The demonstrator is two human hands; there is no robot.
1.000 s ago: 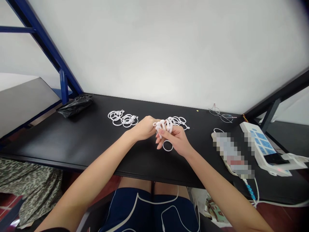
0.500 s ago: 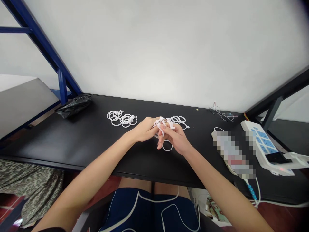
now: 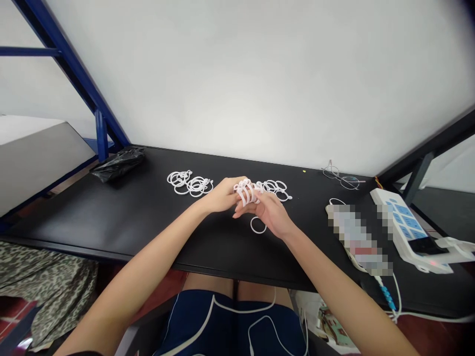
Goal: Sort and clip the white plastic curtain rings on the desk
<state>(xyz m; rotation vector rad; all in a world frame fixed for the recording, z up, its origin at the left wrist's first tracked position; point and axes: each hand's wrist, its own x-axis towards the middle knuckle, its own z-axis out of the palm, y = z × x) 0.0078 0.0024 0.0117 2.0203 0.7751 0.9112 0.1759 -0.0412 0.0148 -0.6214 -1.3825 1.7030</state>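
Several white curtain rings [image 3: 245,192], each with a small eyelet, are bunched between my two hands above the black table. My left hand [image 3: 222,194] grips the bunch from the left, its fingertips partly hidden behind the rings. From the right, my right hand [image 3: 272,212] closes on the same bunch, thumb on top and fingers reaching underneath. One loose ring [image 3: 258,225] lies on the table just below my right hand. Behind that hand rests a pile of similar rings [image 3: 276,189]. More rings [image 3: 191,184] lie in a cluster left of my left hand.
A crumpled black plastic bag [image 3: 118,164] lies at the table's back left. Eyeglasses [image 3: 340,177] sit near the wall. On the right are a phone [image 3: 358,242] with a cable and a white power strip [image 3: 408,227]. The black table's front edge [image 3: 208,271] is close to my lap.
The held rings have turned and now show side by side as a row of bands. My right fingers have shifted left beneath them. The view has moved slightly.
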